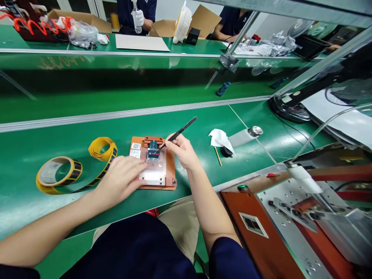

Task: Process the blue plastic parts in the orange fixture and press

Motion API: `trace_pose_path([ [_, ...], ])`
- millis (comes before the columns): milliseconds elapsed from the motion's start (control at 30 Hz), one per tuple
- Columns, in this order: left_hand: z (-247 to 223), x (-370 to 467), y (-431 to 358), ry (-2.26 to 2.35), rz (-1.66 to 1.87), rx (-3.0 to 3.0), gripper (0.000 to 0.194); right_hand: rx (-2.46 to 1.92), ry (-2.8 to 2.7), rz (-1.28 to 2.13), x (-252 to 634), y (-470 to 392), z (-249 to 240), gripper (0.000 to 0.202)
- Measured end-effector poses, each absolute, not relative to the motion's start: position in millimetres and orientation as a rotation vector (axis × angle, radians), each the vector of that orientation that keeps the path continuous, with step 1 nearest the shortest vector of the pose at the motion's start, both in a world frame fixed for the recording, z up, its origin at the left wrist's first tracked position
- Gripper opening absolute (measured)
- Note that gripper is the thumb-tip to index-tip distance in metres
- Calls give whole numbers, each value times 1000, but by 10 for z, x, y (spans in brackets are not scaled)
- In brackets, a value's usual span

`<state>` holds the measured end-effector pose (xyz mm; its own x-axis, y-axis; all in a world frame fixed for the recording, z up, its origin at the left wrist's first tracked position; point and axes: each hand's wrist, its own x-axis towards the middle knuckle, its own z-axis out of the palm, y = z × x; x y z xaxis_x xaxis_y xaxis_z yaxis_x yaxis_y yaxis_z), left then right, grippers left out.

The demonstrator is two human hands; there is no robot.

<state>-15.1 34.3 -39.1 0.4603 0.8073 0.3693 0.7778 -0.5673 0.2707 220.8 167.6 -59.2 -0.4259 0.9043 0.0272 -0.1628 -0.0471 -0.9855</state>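
In my right hand (181, 150) is a pair of black tweezers (186, 126), gripped between thumb and fingers. Their tips touch or hover just over a dark label (153, 154) with white lettering; I cannot tell which. The label lies on a blue-green part (153, 144) set in an orange-brown fixture (171, 170) with a clear plate (154, 174). My left hand (123, 174) rests with outstretched fingers on the plate's left edge. Left of it, a yellow roll of labels (59, 170) trails a strip to a smaller yellow coil (101, 147).
Right of the fixture are a white tissue (219, 139), a bottle with a metal cap (244, 136) and a thin brass rod (217, 156). A machine (290, 217) stands at the lower right, with a lamp base (287, 110) above. Beyond the green partition, co-workers sit; one gloved hand (138, 18) holds a bottle.
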Motion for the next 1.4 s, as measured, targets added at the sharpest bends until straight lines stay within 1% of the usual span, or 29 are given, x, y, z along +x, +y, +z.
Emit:
trace_pose_path([
  [100,-500,48,179,1320,712,2659,42,-841,-1366,1600,2208,1670,-623,38],
  [367,-578,79,138,1362,695,2675,42,-818,-1389,1577,2218,1662,-661,31],
  [667,-546,81,191,1372,640,2724,44,-834,-1416,1560,2208,1655,-634,32],
  [900,-517,104,355,1448,497,2734,64,-846,-1455,1568,2218,1687,-628,32],
  [1033,-514,121,420,1442,437,2710,68,-833,-1450,1596,2217,1699,-604,32],
  [1100,-506,130,448,1434,429,2692,70,-828,-1437,1620,2214,1708,-598,32],
  [1233,-484,136,485,1404,449,2643,83,-819,-1444,1667,2209,1740,-598,34],
  [1300,-482,128,497,1384,462,2623,86,-817,-1358,1629,2228,1763,-598,35],
  [1400,-498,104,545,1403,528,2517,91,-855,-1148,1459,2328,1783,-614,31],
])
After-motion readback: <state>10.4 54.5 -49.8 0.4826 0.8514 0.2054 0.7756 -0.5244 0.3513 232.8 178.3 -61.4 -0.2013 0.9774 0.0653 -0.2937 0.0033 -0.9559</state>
